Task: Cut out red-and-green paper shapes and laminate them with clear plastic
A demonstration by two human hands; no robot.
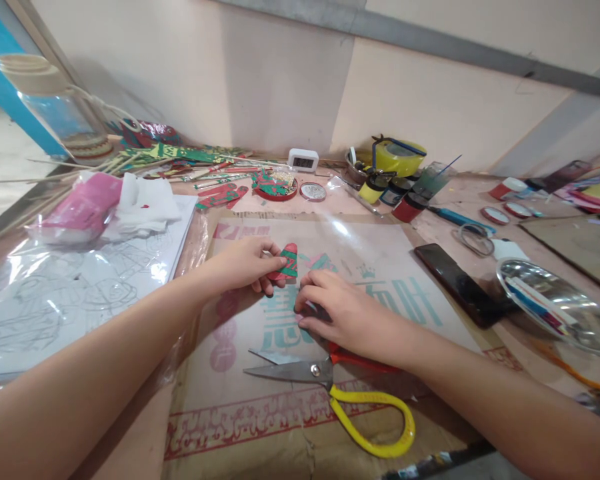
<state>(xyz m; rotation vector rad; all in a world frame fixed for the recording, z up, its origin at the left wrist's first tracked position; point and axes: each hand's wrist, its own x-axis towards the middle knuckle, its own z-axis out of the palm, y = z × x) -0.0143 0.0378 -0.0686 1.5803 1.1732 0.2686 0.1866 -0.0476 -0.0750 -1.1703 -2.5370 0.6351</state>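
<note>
Head cam: left hand fingers pinched on red-green cutout, mid cardboard. Right hand beside it, fingers curled flat on sheet. Scissors near front edge.

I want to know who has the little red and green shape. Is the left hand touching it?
Touching. The head view shows the left hand pinching the red and green cutout between its fingertips, lifted just above the cardboard.

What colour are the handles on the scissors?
The scissors have one yellow handle and one red handle partly under the right hand; the head view shows this.
</note>
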